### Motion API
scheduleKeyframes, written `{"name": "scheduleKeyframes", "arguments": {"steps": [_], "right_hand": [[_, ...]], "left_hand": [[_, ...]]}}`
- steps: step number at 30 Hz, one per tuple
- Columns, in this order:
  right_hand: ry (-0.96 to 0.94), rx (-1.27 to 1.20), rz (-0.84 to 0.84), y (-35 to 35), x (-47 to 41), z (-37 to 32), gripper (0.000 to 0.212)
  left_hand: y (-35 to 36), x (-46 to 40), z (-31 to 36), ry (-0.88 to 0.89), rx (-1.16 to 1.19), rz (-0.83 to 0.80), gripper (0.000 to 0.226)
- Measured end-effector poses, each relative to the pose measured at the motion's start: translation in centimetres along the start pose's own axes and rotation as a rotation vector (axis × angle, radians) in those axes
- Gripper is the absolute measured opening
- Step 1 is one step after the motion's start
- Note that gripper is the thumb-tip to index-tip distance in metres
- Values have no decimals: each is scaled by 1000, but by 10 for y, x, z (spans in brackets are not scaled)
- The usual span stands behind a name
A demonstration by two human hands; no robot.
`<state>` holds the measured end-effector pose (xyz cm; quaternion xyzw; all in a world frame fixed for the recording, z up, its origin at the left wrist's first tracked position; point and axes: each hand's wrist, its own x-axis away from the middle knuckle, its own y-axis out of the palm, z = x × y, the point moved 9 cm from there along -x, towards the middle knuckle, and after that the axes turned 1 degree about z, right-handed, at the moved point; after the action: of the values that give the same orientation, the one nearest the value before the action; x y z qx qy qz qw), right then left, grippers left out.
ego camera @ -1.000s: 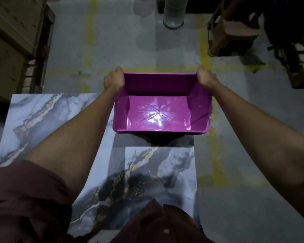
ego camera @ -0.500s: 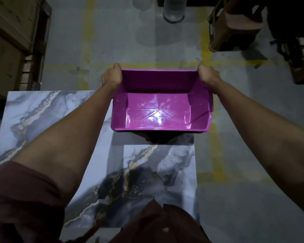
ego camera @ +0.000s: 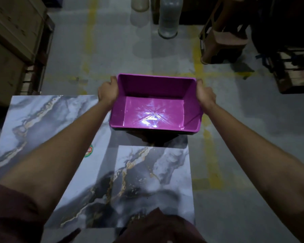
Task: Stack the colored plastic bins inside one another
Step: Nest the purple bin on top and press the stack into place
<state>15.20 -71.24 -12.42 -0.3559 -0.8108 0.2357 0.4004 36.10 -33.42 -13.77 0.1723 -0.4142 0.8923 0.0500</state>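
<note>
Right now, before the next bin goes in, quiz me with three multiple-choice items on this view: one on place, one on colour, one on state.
1. Where is the bin held?
A. over the marbled table's far edge
B. on the stool
C. on the cardboard boxes

2. What colour is the bin?
A. green
B. magenta
C. yellow

3. What does the bin hold?
A. a bottle
B. a smaller bin
C. nothing

Answers: 1 A, it overhangs the table's far edge; 2 B, walls and floor are magenta; 3 C, its glossy floor is bare while the left hand and right hand grip its sides.

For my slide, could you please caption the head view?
Both hands, left hand and right hand, grip an empty purple bin above marble-patterned tiles.
</note>
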Motion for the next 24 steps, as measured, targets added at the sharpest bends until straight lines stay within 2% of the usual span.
{"name": "scheduleKeyframes", "arguments": {"steps": [3,6,8,12,15,17,24], "right_hand": [[71,-82,-14,6,27,33,95],[136,-185,-23,13,46,56,97],[150,-232,-12,15,55,64,96],[166,-276,-20,20,71,77,99],[182,-372,-78,22,73,74,98],[151,-334,-77,19,71,65,96],[159,-207,-12,16,66,64,104]], "left_hand": [[10,39,-27,-83,16,-107,92],[13,67,-47,-120,75,-149,119],[13,78,-55,-156,135,-169,127],[20,86,-78,-263,260,-217,127],[48,49,-102,-255,398,-329,123],[66,22,-113,-243,435,-387,118],[66,23,-110,-260,451,-360,113]]}}
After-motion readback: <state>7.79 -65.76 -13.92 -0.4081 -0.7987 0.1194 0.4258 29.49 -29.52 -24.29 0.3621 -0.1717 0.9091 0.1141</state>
